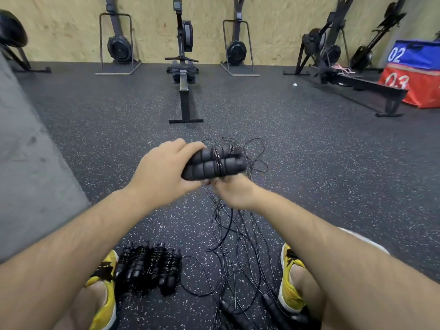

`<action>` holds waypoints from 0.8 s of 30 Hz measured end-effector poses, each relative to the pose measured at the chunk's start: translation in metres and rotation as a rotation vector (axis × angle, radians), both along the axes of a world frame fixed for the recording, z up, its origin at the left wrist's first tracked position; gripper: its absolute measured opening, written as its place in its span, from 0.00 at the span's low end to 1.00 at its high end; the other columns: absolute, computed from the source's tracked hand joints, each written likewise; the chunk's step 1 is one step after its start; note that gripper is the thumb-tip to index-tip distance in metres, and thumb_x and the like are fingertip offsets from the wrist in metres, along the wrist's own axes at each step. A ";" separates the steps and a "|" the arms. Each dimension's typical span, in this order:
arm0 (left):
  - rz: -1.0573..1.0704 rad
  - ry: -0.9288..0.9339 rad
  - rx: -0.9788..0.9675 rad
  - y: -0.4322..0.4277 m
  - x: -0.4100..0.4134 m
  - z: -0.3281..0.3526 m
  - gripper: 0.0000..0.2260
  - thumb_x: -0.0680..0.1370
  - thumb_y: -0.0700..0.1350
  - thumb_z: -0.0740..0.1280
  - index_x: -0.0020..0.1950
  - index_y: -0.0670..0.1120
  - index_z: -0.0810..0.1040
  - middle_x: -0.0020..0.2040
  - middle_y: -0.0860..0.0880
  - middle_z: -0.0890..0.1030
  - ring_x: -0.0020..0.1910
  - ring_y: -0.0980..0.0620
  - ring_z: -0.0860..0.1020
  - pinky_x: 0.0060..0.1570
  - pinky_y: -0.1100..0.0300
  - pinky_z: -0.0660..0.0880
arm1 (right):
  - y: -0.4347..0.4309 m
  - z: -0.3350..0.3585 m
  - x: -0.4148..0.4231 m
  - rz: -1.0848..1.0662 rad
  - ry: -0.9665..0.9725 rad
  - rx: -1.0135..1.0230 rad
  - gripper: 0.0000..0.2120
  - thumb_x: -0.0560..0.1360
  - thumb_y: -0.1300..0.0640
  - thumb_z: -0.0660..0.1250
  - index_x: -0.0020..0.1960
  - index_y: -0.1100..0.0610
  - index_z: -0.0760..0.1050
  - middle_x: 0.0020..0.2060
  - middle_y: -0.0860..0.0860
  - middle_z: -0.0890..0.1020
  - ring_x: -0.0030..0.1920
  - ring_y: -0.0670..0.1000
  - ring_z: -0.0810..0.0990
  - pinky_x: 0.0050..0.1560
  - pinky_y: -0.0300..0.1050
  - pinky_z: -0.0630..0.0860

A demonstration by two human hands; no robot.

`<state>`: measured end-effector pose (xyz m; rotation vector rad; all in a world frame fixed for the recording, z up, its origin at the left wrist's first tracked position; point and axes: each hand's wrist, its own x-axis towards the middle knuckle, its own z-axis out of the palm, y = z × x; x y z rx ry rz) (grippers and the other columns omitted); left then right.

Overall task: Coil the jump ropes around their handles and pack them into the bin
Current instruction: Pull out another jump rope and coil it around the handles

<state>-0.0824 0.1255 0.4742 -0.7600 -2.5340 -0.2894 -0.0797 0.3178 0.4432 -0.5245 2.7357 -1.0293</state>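
My left hand (164, 170) grips the near ends of two black foam jump rope handles (214, 163), held side by side above the floor. A few turns of thin black rope wrap around their middle. Just below the handles, my right hand (234, 192) is closed on the rope's loose length. Loose black ropes (234, 236) trail in a tangle from the hands down to the floor. Several coiled jump ropes (148, 267) lie in a row by my left shoe. More black handles (228, 308) lie among the cords near the bottom edge. No bin is in view.
My yellow shoes (289, 277) frame the ropes on the speckled rubber floor. A rowing machine (184, 75) stands straight ahead, with more machines along the wooden wall. Red and blue padded boxes (414, 75) sit far right. A grey wall (26, 167) rises at left.
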 end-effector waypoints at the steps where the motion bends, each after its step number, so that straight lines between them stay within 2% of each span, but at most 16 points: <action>1: 0.060 0.033 -0.018 -0.002 -0.005 -0.002 0.28 0.67 0.60 0.67 0.65 0.53 0.74 0.47 0.49 0.77 0.47 0.42 0.77 0.45 0.50 0.76 | -0.010 -0.005 0.005 -0.035 -0.045 -0.008 0.07 0.85 0.58 0.54 0.53 0.55 0.70 0.42 0.48 0.74 0.40 0.47 0.72 0.41 0.41 0.71; 4: 0.161 0.107 -0.157 -0.011 -0.023 -0.012 0.28 0.66 0.52 0.77 0.64 0.47 0.77 0.45 0.44 0.77 0.43 0.39 0.76 0.42 0.48 0.75 | -0.028 -0.004 0.021 -0.084 -0.049 0.038 0.12 0.84 0.50 0.55 0.44 0.53 0.66 0.40 0.50 0.76 0.38 0.49 0.73 0.37 0.45 0.66; 7: 0.195 0.116 -0.233 -0.016 -0.034 -0.019 0.26 0.64 0.50 0.78 0.61 0.45 0.77 0.43 0.42 0.76 0.40 0.39 0.75 0.38 0.48 0.73 | -0.024 0.014 0.032 -0.056 0.021 0.130 0.14 0.84 0.50 0.56 0.41 0.53 0.65 0.39 0.50 0.75 0.37 0.49 0.72 0.34 0.45 0.63; 11: 0.150 0.056 -0.349 -0.015 -0.033 -0.036 0.27 0.61 0.51 0.79 0.57 0.46 0.78 0.41 0.43 0.76 0.38 0.40 0.75 0.35 0.50 0.72 | -0.009 0.030 0.035 -0.003 0.245 0.341 0.11 0.83 0.50 0.57 0.44 0.53 0.70 0.40 0.50 0.76 0.42 0.55 0.74 0.40 0.46 0.66; 14: 0.032 -0.032 -0.423 -0.010 -0.024 -0.040 0.28 0.65 0.54 0.77 0.63 0.49 0.76 0.46 0.45 0.77 0.44 0.41 0.76 0.42 0.51 0.73 | 0.003 0.035 0.022 -0.007 0.430 0.444 0.08 0.82 0.48 0.60 0.49 0.49 0.75 0.45 0.49 0.81 0.47 0.54 0.77 0.44 0.47 0.71; 16: -0.052 -0.175 -0.434 -0.007 -0.016 -0.037 0.30 0.70 0.55 0.72 0.70 0.52 0.71 0.53 0.48 0.76 0.52 0.44 0.75 0.50 0.51 0.73 | 0.016 0.036 0.008 -0.008 0.414 0.389 0.07 0.79 0.46 0.64 0.51 0.46 0.79 0.45 0.45 0.83 0.49 0.50 0.78 0.47 0.46 0.73; 18: -0.126 -0.298 -0.355 -0.004 -0.008 -0.033 0.32 0.71 0.53 0.72 0.74 0.52 0.67 0.55 0.50 0.74 0.55 0.47 0.73 0.56 0.51 0.72 | 0.029 0.031 -0.005 -0.014 0.328 0.252 0.05 0.77 0.46 0.68 0.48 0.46 0.79 0.42 0.43 0.83 0.47 0.47 0.79 0.49 0.45 0.74; 20: -0.183 -0.344 -0.232 -0.004 -0.003 -0.029 0.32 0.70 0.50 0.72 0.73 0.52 0.67 0.53 0.53 0.73 0.55 0.49 0.73 0.56 0.52 0.72 | 0.036 0.023 -0.015 -0.022 0.264 0.063 0.04 0.78 0.49 0.68 0.46 0.47 0.79 0.40 0.43 0.83 0.44 0.45 0.79 0.51 0.45 0.75; 22: -0.229 -0.337 -0.161 -0.009 -0.001 -0.026 0.30 0.69 0.48 0.72 0.70 0.54 0.69 0.49 0.58 0.71 0.52 0.54 0.72 0.53 0.56 0.71 | 0.039 0.015 -0.019 -0.003 0.193 -0.112 0.06 0.80 0.52 0.66 0.45 0.48 0.79 0.37 0.41 0.81 0.40 0.42 0.76 0.47 0.42 0.73; 24: -0.271 -0.331 -0.120 -0.012 0.001 -0.019 0.27 0.68 0.47 0.72 0.67 0.56 0.71 0.47 0.62 0.71 0.49 0.58 0.70 0.50 0.60 0.68 | 0.039 0.011 -0.018 0.033 -0.002 -0.263 0.07 0.81 0.53 0.65 0.45 0.49 0.79 0.37 0.41 0.80 0.38 0.41 0.76 0.44 0.39 0.73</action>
